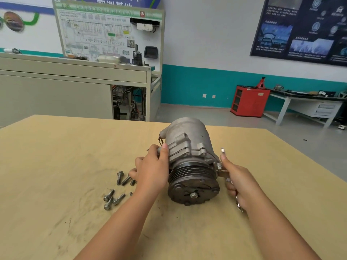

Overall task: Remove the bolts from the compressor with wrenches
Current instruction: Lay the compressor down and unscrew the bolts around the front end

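A grey metal compressor (189, 147) lies on its side on the wooden table (56, 156), its dark grooved pulley (193, 186) facing me. My left hand (152, 169) grips its left flank, thumb on the housing. My right hand (238, 181) holds a silver wrench (225, 174) whose head meets a bolt (219, 167) at the compressor's right flange. A second shiny tool end (222, 150) pokes up past my index finger. Several loose bolts (112, 198) lie on the table left of my forearm, more (122, 178) beside my left hand.
The table's far edge runs just behind the compressor. Beyond it stand a grey training bench with a wiring board (109, 30), a red cabinet (249, 101) and a workbench (308, 102) along the teal wall.
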